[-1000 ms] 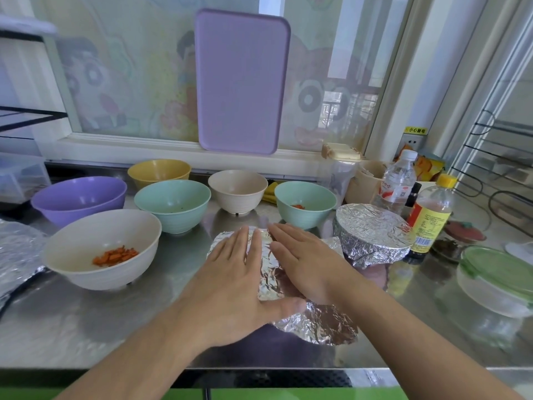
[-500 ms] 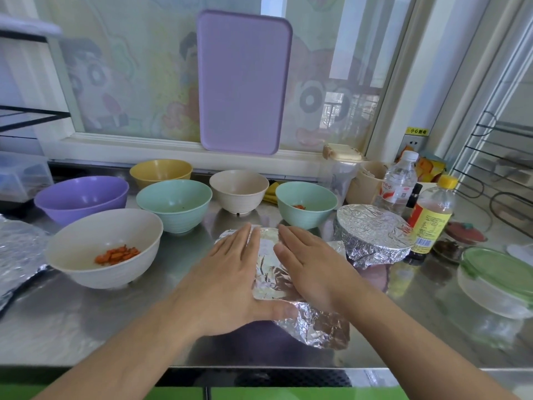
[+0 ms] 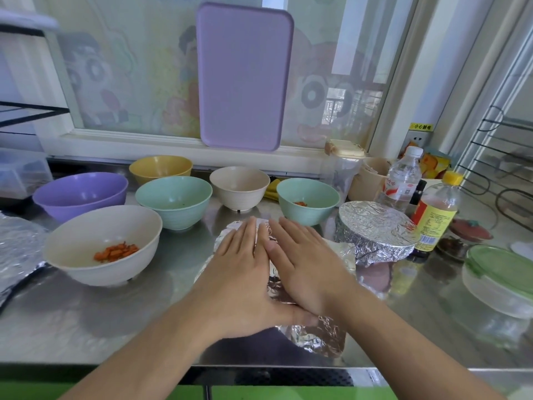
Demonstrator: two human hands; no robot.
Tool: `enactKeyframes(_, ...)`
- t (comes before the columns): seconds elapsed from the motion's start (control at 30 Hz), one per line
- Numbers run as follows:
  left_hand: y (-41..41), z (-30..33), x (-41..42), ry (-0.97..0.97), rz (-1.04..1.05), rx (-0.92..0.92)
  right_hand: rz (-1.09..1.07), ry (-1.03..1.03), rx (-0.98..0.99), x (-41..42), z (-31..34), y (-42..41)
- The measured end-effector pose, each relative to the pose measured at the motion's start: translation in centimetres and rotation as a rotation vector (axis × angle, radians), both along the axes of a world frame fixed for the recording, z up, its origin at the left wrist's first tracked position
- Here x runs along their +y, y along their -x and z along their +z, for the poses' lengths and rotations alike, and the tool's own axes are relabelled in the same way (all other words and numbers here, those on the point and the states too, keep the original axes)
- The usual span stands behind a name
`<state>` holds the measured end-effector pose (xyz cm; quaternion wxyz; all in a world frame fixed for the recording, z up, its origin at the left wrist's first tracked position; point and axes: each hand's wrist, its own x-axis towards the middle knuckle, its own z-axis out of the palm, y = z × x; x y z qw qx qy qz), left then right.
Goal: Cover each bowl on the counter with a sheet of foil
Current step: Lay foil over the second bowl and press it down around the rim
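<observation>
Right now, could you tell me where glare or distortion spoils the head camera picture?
Head view: daylight through the window glares off the steel counter and the foil-covered bowl; wide-angle bending curves the rack at right; both hands are sharp.

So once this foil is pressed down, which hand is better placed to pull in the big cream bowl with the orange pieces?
Probably the left hand: the large cream bowl holding orange pieces sits directly to its left, while the right hand would have to cross over it.
</observation>
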<state>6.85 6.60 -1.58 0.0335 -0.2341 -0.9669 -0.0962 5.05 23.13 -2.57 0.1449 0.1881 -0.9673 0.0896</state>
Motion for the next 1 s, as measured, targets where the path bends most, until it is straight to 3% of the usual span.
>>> enactKeyframes(0.23, 0.4, 1.0, -1.3, 0.071, -0.062, -0.033, -0.064, -0.009, -0.182, 1.0, 1.7, -0.3)
enactKeyframes(0.4, 2.0, 1.4, -3.6, 0.061, -0.164, -0.056, 0.053, 0.071, -0.265, 0.1, 2.9, 0.8)
enactKeyframes(0.6, -0.2, 2.1, -2.4, -0.047, -0.061, -0.176, -0.069, 0.013, -0.157, -0.8, 0.9, 0.4)
enactKeyframes(0.9, 0.1, -0.3, 0.1, -0.088, 0.065, 0.022, -0.146, -0.065, -0.051, -0.5, 1.6, 1.7)
enactKeyframes(1.0, 0.7, -0.1, -0.8, -0.084, 0.002, 0.039, -0.112, 0.032, -0.103, -0.7, 2.6, 2.8)
